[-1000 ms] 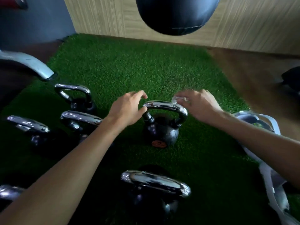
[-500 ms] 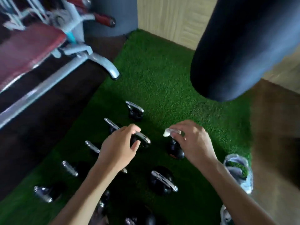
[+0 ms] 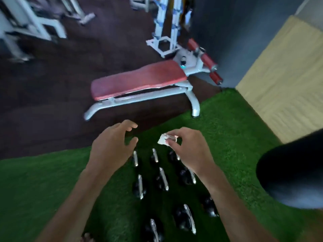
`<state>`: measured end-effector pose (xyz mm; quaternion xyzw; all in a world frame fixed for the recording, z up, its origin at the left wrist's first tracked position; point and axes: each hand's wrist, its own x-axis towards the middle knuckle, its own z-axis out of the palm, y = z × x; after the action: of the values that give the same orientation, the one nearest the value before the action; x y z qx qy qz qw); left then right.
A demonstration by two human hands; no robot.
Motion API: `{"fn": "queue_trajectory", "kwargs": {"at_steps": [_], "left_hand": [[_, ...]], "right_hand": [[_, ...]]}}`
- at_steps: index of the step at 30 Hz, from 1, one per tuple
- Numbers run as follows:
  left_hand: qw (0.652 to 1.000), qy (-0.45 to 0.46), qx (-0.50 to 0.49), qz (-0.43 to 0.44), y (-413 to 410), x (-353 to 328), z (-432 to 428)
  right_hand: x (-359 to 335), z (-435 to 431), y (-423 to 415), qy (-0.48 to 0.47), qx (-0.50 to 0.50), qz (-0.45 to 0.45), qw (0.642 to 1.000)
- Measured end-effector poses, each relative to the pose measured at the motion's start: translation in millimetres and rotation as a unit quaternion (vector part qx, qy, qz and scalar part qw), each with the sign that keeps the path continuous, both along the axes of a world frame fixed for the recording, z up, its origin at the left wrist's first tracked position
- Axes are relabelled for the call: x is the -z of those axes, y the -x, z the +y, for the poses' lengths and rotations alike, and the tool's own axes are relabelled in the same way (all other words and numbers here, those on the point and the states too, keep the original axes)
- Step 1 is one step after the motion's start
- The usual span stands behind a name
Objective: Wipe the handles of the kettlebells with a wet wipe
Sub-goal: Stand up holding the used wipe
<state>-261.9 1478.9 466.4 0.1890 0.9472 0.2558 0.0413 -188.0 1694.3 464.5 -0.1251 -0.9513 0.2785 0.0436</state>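
Several black kettlebells with chrome handles (image 3: 162, 179) stand in rows on the green turf (image 3: 43, 186), far below my hands. My right hand (image 3: 188, 151) pinches a small crumpled white wet wipe (image 3: 163, 139) between thumb and fingers, held in the air above the back row. My left hand (image 3: 111, 147) hovers beside it with fingers spread and loosely curled, holding nothing and touching no kettlebell. The view is blurred.
A red padded bench on a white frame (image 3: 139, 81) stands on the dark floor behind the turf. A black punching bag (image 3: 293, 172) hangs at the right. A beige wall panel (image 3: 283, 81) lies beyond; white gym machines (image 3: 35, 23) at the top left.
My view has risen high above the kettlebells and swung left. Both hands have left the kettlebell handle; the right still pinches the wipe, the left has spread its fingers.
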Motion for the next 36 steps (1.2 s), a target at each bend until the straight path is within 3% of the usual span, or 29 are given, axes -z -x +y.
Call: {"fn": "queue_trajectory", "kwargs": {"at_steps": [8,19,26,36], "left_hand": [[0.971,-0.012,-0.233,-0.055,48,-22,-285],[0.871,-0.030,-0.487,-0.054,104,-30,-610],[0.816,-0.047,-0.572,-0.067,200,-16,-755],[0.756,-0.058,-0.646,-0.091,375,5,-959]], "right_hand": [[-24,-291,147,0.020,-0.227,-0.016,0.974],[-36,-650,293,0.071,-0.421,-0.010,0.904],[-22,-818,422,0.052,-0.508,-0.028,0.859],[-19,-1069,619,-0.001,-0.557,-0.040,0.830]]}}
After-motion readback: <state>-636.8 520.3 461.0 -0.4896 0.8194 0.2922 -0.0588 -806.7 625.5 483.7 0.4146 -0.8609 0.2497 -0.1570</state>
